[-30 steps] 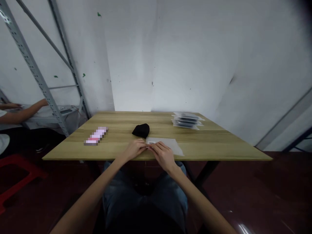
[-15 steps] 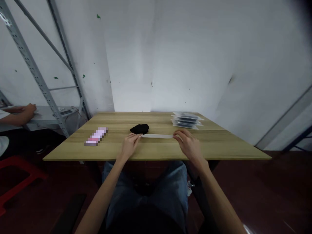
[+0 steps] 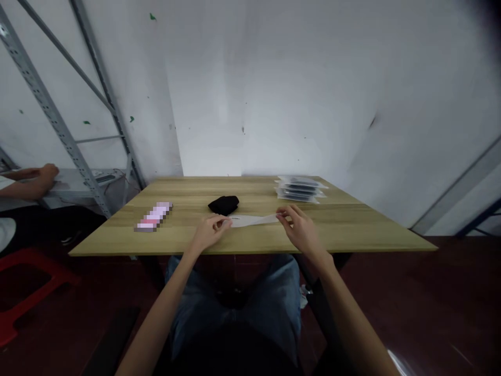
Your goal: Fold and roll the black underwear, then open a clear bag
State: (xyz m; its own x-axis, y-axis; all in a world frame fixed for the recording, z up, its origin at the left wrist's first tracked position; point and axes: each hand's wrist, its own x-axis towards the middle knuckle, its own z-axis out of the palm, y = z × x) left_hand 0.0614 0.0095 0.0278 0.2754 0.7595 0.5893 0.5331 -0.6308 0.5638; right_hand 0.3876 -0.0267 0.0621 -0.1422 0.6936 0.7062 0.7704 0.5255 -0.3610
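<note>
A thin whitish strip, perhaps a flat plastic bag (image 3: 254,221), stretches between my two hands above the wooden table (image 3: 188,241). My left hand (image 3: 212,230) pinches its left end, where a small dark mark shows. Its right end is between the thumb and fingers of my right hand (image 3: 296,222). Just behind my left hand lies a crumpled black cloth-like item (image 3: 224,204). Toward the back right of the table sits a stack of clear packets with dark contents (image 3: 299,189).
A phone-like item (image 3: 154,216), pixelated, lies on the table's left side. Beyond a metal rack (image 3: 58,122), another person's arm (image 3: 33,183) rests at a grey table. A red stool (image 3: 35,292) stands at lower left. A white wall rises behind the table.
The whitish strip has tilted, so more of its face and a dark mark now show. My left hand has turned slightly and its fingers have curled more. The view has shifted slightly.
</note>
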